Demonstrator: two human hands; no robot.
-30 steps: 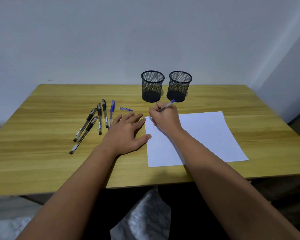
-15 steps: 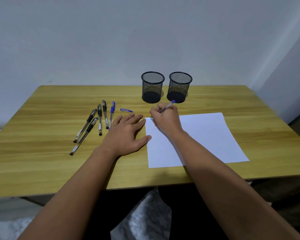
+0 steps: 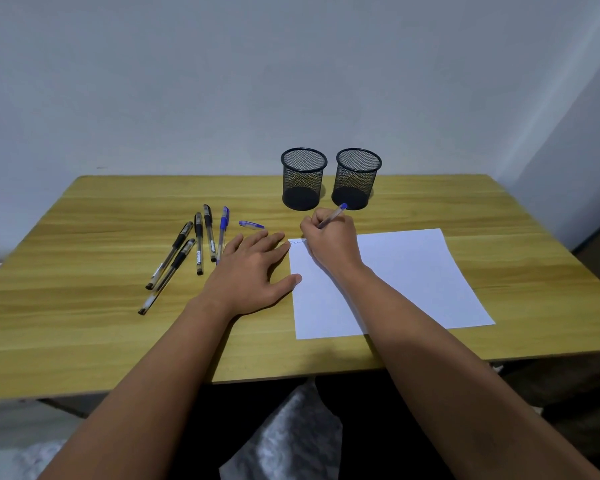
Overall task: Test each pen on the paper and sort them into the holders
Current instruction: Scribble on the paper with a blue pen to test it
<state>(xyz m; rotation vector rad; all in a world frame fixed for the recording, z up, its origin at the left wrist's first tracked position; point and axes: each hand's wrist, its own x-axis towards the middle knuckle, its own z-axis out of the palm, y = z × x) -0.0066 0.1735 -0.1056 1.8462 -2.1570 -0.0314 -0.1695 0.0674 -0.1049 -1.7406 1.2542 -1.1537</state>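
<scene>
My right hand (image 3: 331,242) grips a blue pen (image 3: 333,214) with its tip down at the top left corner of the white paper (image 3: 406,282), where a faint blue scribble (image 3: 297,241) shows. My left hand (image 3: 250,271) lies flat on the table, fingers straight, its thumb touching the paper's left edge. Left of it lie several black pens (image 3: 187,251) and one capped blue pen (image 3: 222,233). A loose blue cap (image 3: 251,224) lies beyond my left fingers. Two black mesh holders stand at the back, the left holder (image 3: 303,178) and the right holder (image 3: 357,178), both showing nothing inside.
The wooden table (image 3: 84,306) stands against a grey wall. Its front edge runs just before my forearms. A crumpled white bag (image 3: 291,434) lies below the table between my arms.
My right hand has shifted slightly to the right with the pen, leaving a short blue scribble at the paper's corner. My left hand has stayed put.
</scene>
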